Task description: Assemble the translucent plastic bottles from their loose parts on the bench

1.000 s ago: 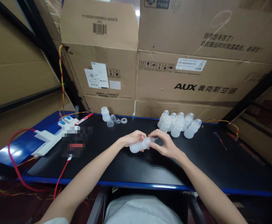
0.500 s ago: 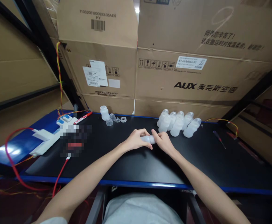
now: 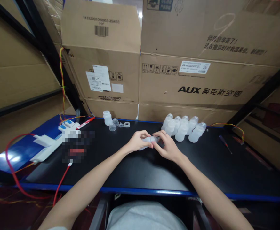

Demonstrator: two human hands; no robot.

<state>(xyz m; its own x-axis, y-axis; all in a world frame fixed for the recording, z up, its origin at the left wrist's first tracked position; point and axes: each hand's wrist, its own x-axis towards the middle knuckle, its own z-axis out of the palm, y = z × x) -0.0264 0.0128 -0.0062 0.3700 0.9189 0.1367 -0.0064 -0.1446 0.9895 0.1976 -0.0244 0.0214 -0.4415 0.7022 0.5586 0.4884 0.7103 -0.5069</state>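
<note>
My left hand (image 3: pixel 139 140) is wrapped round the body of a small whitish baby bottle (image 3: pixel 148 139), held on its side above the black tabletop. At the bottle's top end, my right hand (image 3: pixel 165 145) closes its thumb and fingers on what looks like a clear cap (image 3: pixel 156 138), partly hidden by the fingers. Behind and left stand an uncapped bottle (image 3: pixel 107 118), two clear caps (image 3: pixel 112 127), a teat (image 3: pixel 121 125) and a white ring (image 3: pixel 127 124). Several capped bottles (image 3: pixel 181 132) stand grouped behind my right hand.
Tall cardboard boxes (image 3: pixel 101 57) wall off the back of the black table (image 3: pixel 135 169). At left lie a white power strip (image 3: pixel 48 145), a red marker (image 3: pixel 88 121), a blurred-out device and a red cable (image 3: pixel 61 182). A screwdriver (image 3: pixel 225 143) lies at right.
My right hand has shifted from the bottle's neck to its top end, where a clear cap now shows. The bottle has moved slightly left and tilted. The standing bottles stay put.
</note>
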